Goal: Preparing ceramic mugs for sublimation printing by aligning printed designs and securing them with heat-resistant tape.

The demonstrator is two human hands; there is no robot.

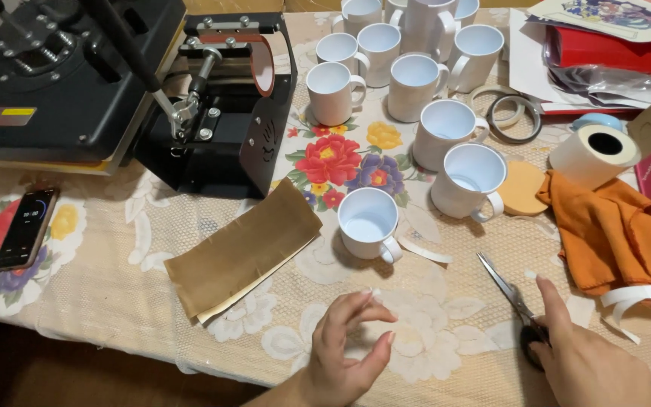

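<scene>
A: Scissors point(512, 298) under the right hand point(582, 362), fingers closed on the handles, blades pointing 11 o'clock.

B: Left hand point(348, 354) loosely curled, empty; nearest mug point(368, 223) at 12 o'clock.

A single head-worn camera looks steeply down and forward over a tabletop point(152, 316) covered in floral cloth. The near edge runs along the bottom left of the frame. The person's hands, left point(344, 354) and right point(585, 362), sit close at the bottom; white mugs point(416, 75) and a black press point(220, 105) lie farther back.
</scene>
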